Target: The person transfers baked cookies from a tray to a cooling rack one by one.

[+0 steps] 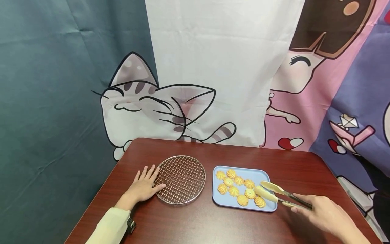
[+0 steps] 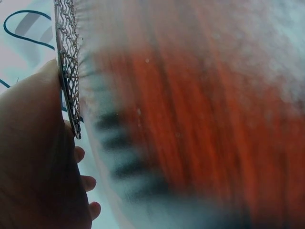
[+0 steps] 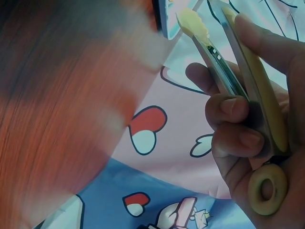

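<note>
My left hand (image 1: 144, 187) lies with fingers spread at the left edge of a round wire cooling rack (image 1: 182, 179); its thumb reaches over the rim. In the left wrist view the rack (image 2: 69, 67) stands edge-on beside the thumb. With curled fingers my right hand (image 1: 324, 211) grips a pair of tongs (image 1: 294, 200) with cream tips and metal arms. The tongs' tips are apart, over the right side of a light blue tray (image 1: 217, 200) of piped cookies (image 1: 233, 191). In the right wrist view, fingers wrap the tongs (image 3: 257, 95), whose ring end hangs by the palm.
The tray and rack sit side by side on a dark red-brown wooden table (image 1: 195, 223) with rounded far corners. Behind it hangs a cartoon-printed curtain (image 1: 225, 61), close to the far edge. A dark band (image 1: 131, 225) is on the left wrist, below a pale sleeve (image 1: 109, 225).
</note>
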Available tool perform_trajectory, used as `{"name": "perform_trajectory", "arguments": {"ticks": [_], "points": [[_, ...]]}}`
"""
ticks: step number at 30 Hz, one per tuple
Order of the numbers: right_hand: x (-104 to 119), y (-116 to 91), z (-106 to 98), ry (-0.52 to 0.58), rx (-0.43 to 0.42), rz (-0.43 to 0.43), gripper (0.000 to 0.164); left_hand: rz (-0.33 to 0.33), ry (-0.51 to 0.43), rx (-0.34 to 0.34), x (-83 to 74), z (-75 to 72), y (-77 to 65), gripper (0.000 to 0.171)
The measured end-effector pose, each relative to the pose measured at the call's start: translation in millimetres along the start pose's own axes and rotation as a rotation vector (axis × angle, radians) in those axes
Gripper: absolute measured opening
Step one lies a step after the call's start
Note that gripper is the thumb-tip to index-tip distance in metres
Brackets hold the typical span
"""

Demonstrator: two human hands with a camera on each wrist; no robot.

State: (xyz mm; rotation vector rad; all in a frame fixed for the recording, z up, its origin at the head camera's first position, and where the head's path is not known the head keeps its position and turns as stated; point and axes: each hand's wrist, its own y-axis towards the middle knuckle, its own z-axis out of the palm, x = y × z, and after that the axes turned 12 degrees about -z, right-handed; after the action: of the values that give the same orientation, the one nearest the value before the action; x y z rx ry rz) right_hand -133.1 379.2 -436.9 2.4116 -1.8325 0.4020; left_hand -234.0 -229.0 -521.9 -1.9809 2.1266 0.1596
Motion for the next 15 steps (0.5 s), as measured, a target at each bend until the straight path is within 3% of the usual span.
{"name": "perform_trajectory", "arguments": {"ticks": [6, 15], "points": [[1.1, 2.9, -1.0, 0.009, 0.023, 0.007, 0.067, -0.003, -0.011, 0.003, -0.5, -0.9, -0.5, 0.084], [2.2, 3.4, -2.2, -0.036, -0.016, -0.039, 0.058, 0.01, -0.021, -0.023, 3.3, 5.9, 2.3, 0.086]]}}
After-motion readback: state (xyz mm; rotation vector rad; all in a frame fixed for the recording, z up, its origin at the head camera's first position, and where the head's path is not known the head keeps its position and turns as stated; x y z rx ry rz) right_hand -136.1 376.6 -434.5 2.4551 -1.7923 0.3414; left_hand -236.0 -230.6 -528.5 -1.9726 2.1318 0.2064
